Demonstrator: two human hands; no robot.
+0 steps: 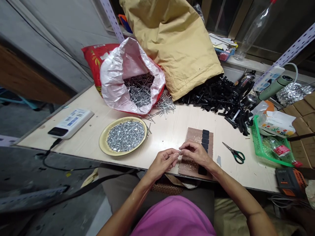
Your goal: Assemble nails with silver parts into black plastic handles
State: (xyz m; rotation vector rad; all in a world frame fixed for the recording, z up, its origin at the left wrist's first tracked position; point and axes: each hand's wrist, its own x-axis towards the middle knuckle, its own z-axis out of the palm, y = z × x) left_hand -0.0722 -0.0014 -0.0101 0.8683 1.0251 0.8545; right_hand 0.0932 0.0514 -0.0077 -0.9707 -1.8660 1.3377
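Note:
My left hand and my right hand meet at the fingertips near the table's front edge. Both are closed in a pinch, around something small that I cannot make out. Beneath them lies a brown board, with a row of black pads along its right side and pale crumbs scattered over it. Part of the board is hidden by my right hand. To the left of my hands, a yellow plate holds a heap of small shiny metal pieces.
Behind the plate, an open sack spills metal nails or pins. A tan bag leans beside black strip-like parts. Scissors and a green basket sit to the right; a white power bank lies left.

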